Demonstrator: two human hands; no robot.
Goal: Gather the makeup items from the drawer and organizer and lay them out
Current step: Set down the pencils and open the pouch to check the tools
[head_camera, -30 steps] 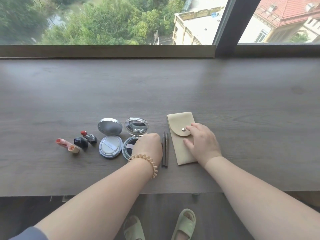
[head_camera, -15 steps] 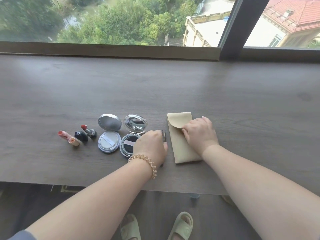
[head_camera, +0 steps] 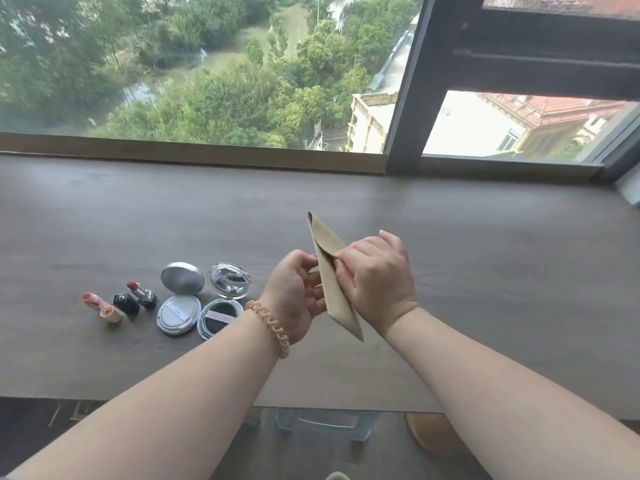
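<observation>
Both hands hold a beige pouch (head_camera: 334,289) tilted on edge above the grey wooden table (head_camera: 502,278). My right hand (head_camera: 379,275) pinches its flap area from the right. My left hand (head_camera: 294,292), with a coiled band on the wrist, curls its fingers against the pouch's left edge. Laid out at the left are a pink lipstick (head_camera: 92,300), a black cap (head_camera: 126,303), a red lipstick (head_camera: 139,293), an open silver cushion compact (head_camera: 179,313) and an open clear-lidded compact (head_camera: 220,316). The two thin pencils are out of sight.
A window with a dark frame (head_camera: 408,84) runs along the table's far edge. Below the near edge stand a clear plastic stool-like item (head_camera: 322,424) and a round wooden piece (head_camera: 433,436) on the floor.
The pouch has been lifted off the table and tipped on edge between both hands. My left hand left the spot by the pencils and came up to the pouch. The camera tilted upward.
</observation>
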